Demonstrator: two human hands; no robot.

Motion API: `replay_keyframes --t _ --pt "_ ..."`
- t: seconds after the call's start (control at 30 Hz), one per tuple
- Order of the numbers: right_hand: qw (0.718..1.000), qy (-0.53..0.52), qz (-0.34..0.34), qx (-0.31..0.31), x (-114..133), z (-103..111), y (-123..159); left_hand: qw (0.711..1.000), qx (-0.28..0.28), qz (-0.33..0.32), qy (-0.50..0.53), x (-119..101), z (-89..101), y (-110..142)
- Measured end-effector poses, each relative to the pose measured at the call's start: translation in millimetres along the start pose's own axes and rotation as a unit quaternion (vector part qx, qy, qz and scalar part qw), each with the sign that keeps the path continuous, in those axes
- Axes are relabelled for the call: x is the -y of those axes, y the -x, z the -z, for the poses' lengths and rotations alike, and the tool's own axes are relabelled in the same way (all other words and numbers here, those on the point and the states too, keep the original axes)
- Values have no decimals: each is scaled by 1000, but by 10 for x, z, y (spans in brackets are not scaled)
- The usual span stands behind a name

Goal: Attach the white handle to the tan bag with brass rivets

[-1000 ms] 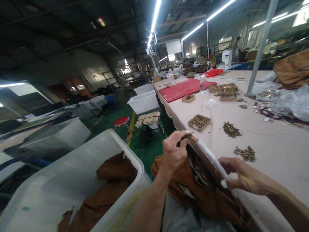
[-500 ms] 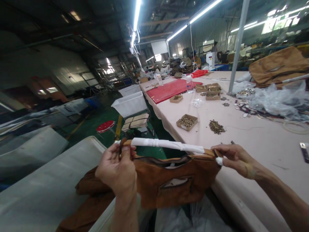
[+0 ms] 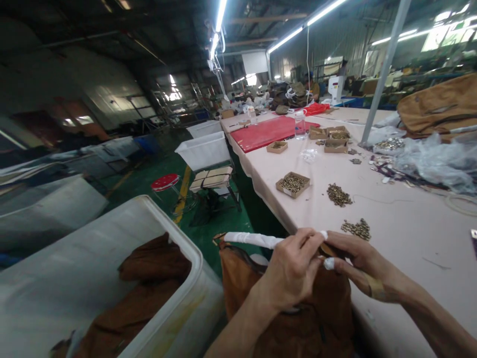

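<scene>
Has brought the left hand point(image 3: 294, 271) across since the earlier frame, from the left end of the white-wrapped strip point(image 3: 253, 240) on the brown cloth bag point(image 3: 331, 303) to the right hand point(image 3: 367, 268). Now pinches the bag's top at the strip's right end with both hands, fingers closed (white wrapping on the right thumb tip), and leaves the left end free. Holds it between the deep white plastic bin point(image 3: 199, 293) and the pink-covered desk point(image 3: 395, 248). Looks over a square cardboard box point(image 3: 293, 184) of small brass-coloured pieces, two loose piles point(image 3: 338, 195) and a flat red sheet point(image 3: 268, 133). Faces a green floor point(image 3: 203, 226) with a round red stool point(image 3: 165, 182).
</scene>
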State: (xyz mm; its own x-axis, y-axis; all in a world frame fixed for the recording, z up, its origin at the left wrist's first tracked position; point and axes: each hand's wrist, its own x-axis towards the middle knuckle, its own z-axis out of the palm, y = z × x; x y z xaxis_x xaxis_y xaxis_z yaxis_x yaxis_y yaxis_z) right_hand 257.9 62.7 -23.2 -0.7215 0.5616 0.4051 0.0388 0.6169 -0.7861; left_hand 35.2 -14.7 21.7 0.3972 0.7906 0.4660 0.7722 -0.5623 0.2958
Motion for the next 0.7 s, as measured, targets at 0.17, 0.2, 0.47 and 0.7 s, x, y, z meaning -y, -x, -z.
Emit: replay_keyframes --t 0.17,0.2,0.47,0.7 --pt "996 19 30 -83 -110 -64 10 999 -13 -16 -44 313 -291 -33" --pt "994 21 40 -98 -150 -75 9 998 -4 -15 -53 363 -282 -11" --pt "995 15 61 -76 -308 -126 -155 989 108 93 -24 470 -71 111" --pt "999 11 27 -20 -445 -197 -156 965 139 201 91 402 90 67"
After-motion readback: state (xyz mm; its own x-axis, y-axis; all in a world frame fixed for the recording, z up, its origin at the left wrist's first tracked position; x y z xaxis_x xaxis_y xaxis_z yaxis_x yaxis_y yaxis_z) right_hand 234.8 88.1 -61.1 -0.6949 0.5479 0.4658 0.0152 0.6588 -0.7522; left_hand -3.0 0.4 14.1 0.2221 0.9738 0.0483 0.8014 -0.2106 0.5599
